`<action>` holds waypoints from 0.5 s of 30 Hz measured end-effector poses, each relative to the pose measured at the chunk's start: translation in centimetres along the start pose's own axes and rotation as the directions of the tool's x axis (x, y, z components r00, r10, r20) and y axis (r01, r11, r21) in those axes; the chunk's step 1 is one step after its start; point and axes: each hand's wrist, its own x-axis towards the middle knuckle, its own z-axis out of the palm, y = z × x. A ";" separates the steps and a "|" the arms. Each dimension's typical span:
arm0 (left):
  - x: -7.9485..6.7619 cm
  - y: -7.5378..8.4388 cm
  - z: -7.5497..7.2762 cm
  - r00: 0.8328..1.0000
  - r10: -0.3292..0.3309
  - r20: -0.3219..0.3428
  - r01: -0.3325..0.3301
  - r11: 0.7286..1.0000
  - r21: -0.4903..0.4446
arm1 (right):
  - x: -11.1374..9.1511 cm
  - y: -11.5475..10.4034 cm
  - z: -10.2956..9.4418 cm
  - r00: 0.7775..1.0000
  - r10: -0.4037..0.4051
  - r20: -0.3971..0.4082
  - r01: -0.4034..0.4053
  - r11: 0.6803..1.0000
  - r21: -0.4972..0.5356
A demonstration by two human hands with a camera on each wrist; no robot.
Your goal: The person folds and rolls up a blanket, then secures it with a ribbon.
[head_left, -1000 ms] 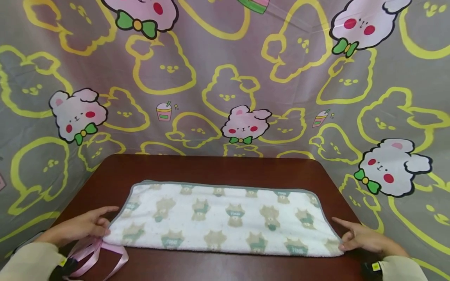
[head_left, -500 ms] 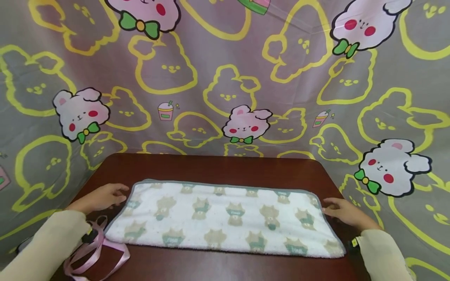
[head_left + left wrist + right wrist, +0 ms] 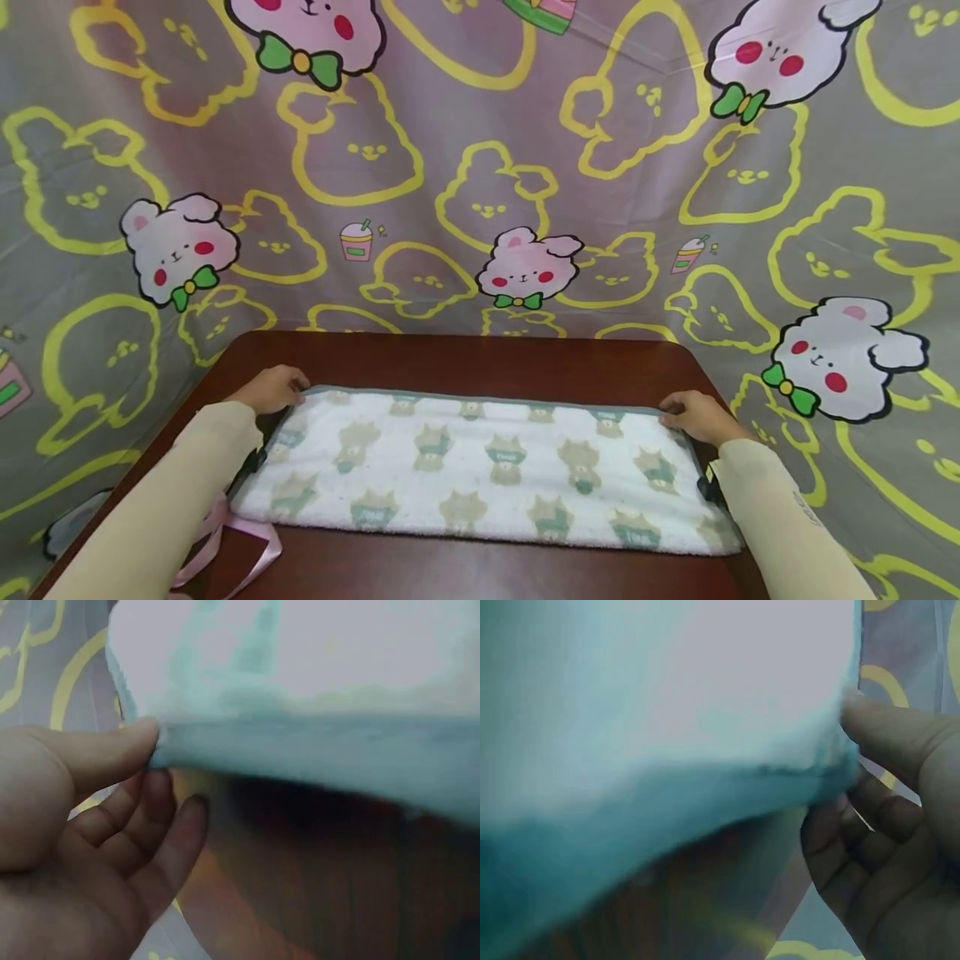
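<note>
A white towel (image 3: 480,467) with brown and green bear prints and a grey-green trim lies folded into a long rectangle on the table. At its far left corner my left hand (image 3: 272,389) pinches the edge. The left wrist view shows the thumb (image 3: 112,754) on top of the trim and fingers curled under it. My right hand (image 3: 701,417) pinches the far right corner. In the right wrist view the thumb (image 3: 896,735) lies over the corner, with curled fingers below. Both wrist views show the trimmed edge raised off the dark surface.
The dark red-brown table (image 3: 480,354) has rounded far corners. Pink ribbon (image 3: 255,554) lies near the towel's near left corner, partly behind the left sleeve. A grey curtain (image 3: 420,100) with yellow outlines and rabbit prints surrounds the back and sides.
Both hands have moved from the towel's near corners along its short sides to the far corners, where they now pinch the edge. The towel has barely moved.
</note>
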 end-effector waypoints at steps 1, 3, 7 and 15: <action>0.1 -0.2 0.0 1.000 -0.001 -0.024 0.001 1.000 -0.004 | 0.0 0.2 0.1 1.000 -0.004 -0.015 0.004 1.000 0.004; 0.3 -0.5 0.0 0.997 0.006 -0.079 -0.007 1.000 -0.013 | -0.1 0.6 0.3 0.998 -0.008 -0.055 0.009 1.000 0.015; 0.8 -0.8 0.5 0.991 -0.005 -0.137 0.002 1.000 -0.023 | -0.2 1.2 0.6 0.992 -0.007 -0.127 0.013 0.999 0.044; 1.9 1.0 1.3 1.000 -0.004 0.005 0.004 0.999 0.049 | 0.1 0.5 0.4 1.000 0.003 -0.022 -0.002 1.000 0.020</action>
